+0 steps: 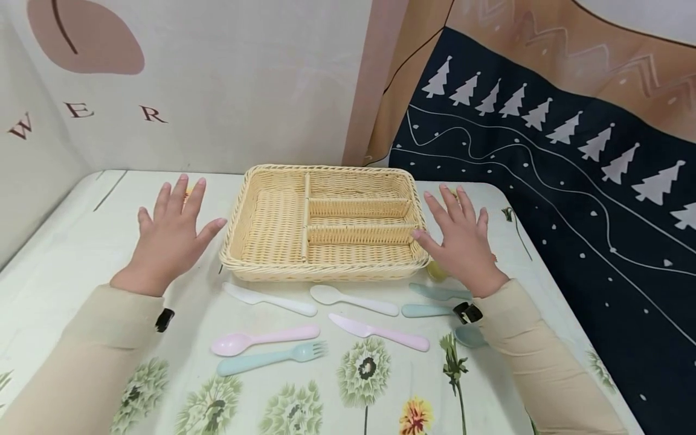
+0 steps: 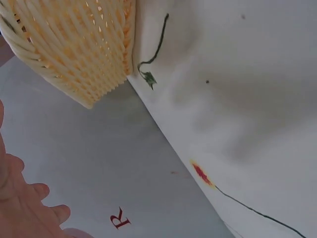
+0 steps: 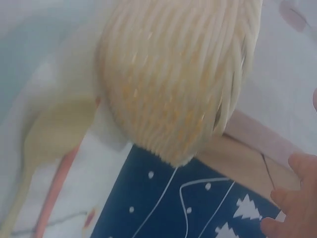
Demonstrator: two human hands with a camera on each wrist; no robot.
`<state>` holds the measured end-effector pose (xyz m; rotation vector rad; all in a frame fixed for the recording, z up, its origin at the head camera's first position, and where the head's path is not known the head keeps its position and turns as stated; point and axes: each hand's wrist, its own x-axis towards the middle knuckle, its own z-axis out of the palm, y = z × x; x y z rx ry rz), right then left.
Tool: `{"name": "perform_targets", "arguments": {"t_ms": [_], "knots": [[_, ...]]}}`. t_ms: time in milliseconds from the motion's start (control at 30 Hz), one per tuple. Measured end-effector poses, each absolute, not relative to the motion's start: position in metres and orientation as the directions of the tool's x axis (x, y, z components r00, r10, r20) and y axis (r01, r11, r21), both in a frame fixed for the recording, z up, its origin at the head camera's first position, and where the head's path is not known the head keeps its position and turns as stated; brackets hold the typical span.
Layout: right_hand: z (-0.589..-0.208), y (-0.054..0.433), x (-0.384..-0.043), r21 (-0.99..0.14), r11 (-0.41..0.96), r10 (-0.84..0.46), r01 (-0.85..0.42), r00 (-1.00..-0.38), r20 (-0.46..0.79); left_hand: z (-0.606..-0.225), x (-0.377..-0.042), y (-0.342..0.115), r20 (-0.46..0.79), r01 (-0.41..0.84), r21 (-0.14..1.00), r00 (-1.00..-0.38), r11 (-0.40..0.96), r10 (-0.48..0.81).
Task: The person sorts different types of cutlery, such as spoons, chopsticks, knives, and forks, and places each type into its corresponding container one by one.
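A wicker basket [image 1: 326, 270] with one wide left compartment and three narrower right ones stands between my hands, with no cutlery visible inside. Left of it, my left hand [image 1: 173, 238] is spread with fingers straight and holds nothing. My right hand [image 1: 462, 244] is also spread at the basket's right end; its thumb overlaps the rim, and whether it touches I cannot tell. In front lie a white knife [image 1: 270, 299], white spoon [image 1: 353, 300], pink knife [image 1: 377, 332], pink spoon [image 1: 264, 339] and light-blue fork [image 1: 272, 357].
Under the right forearm, a blue-green knife [image 1: 439, 292], a blue-green handle [image 1: 426, 310] and a blue-green spoon [image 1: 469, 336] are partly hidden. A yellow spoon [image 3: 59, 131] and an orange-red handle [image 3: 60, 186] lie beside the basket. Walls border the flowered tablecloth [image 1: 304, 405].
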<state>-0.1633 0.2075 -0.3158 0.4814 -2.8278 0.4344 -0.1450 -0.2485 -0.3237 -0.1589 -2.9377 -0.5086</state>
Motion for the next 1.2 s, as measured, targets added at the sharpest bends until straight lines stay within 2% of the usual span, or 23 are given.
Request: {"name": "perform_targets", "arguments": {"t_ms": [333, 800, 1000, 1200], "knots": [[-0.315, 0.179, -0.158, -0.311, 0.858, -0.333, -0.409, -0.904, 0.269, -0.325, -0.156, -0.236, 0.159, 0.122, 0.397, -0.985, 0.91, 0.062], [-0.314, 0.142, -0.143, -0.302, 0.805, -0.448, -0.511, -0.857, 0.256, -0.325, -0.177, -0.227, 0.009, 0.045, 0.414, -0.999, 0.909, 0.045], [-0.313, 0.122, -0.135, -0.289, 0.76, -0.514, -0.582, -0.81, 0.281, -0.326, -0.182, -0.226, -0.022, 0.035, 0.42, -0.999, 0.907, 0.048], [-0.314, 0.101, -0.123, -0.236, 0.669, -0.606, -0.705, -0.701, 0.377, -0.325, -0.186, -0.224, -0.049, 0.028, 0.426, -0.997, 0.904, 0.055]]}}
